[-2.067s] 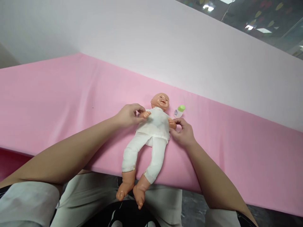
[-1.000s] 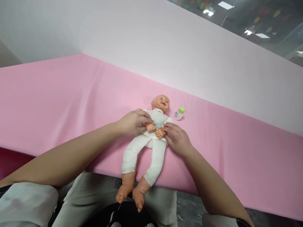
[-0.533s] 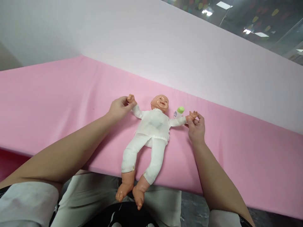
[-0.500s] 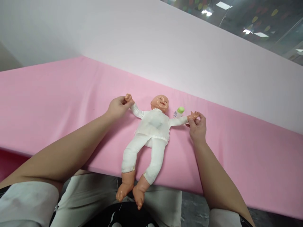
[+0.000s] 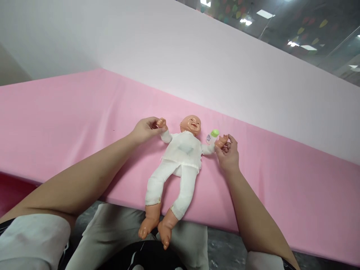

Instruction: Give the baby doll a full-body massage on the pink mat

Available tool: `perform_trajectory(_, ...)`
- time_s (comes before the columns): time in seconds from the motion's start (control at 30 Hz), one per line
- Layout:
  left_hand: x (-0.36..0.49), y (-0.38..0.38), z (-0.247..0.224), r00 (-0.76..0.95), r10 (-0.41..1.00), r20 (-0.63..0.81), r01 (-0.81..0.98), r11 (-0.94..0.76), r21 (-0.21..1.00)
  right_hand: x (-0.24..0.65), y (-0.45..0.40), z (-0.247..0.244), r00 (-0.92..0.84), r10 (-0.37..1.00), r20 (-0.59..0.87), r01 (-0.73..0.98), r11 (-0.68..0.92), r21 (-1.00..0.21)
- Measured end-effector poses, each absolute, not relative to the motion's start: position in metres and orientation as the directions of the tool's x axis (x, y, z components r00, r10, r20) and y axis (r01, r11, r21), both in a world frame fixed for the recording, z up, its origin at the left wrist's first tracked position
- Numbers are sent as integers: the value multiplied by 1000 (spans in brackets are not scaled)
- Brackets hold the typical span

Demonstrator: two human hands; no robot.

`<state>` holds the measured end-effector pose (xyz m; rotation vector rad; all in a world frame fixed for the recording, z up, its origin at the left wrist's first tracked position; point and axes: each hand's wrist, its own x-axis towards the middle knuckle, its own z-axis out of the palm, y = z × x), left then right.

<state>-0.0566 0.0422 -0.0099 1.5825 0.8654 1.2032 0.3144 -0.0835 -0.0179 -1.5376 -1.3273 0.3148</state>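
A baby doll (image 5: 182, 148) with a white cloth body and hard plastic head, hands and feet lies on its back on the pink table (image 5: 135, 180). Its feet stick out past the table's near edge. My left hand (image 5: 147, 129) grips the doll's hand (image 5: 162, 123) on the left side, thumb and fingers closed round it. On the other side, my right hand (image 5: 228, 153) is closed on the doll's other hand (image 5: 221, 141). Both doll arms are raised a little and bent out from the body.
A small bottle with a green cap (image 5: 215, 132) lies beside the doll's head, close to my right hand. Behind the table rises a white wall (image 5: 180, 56), with glass (image 5: 275, 30) above it. My knees are under the near edge.
Both my hands have moved inward toward the doll's body, taking its hands along. The doll's arms, stretched out before, are now shortened and bent. Its body has stayed in place.
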Motion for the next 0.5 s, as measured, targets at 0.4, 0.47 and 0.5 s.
perform_trajectory(0.4,-29,-1,-1,685,585,434,259,-753,605,252,-100,-17,-410,721,559,750,615,-243)
perform_trajectory(0.47,-29,0,-1,660,612,436,281,-739,612,255,-98,-19,-335,753,567,768,566,-299)
perform_trajectory(0.5,-29,0,-1,629,643,437,299,-719,627,258,-97,-20,-265,778,570,775,523,-353)
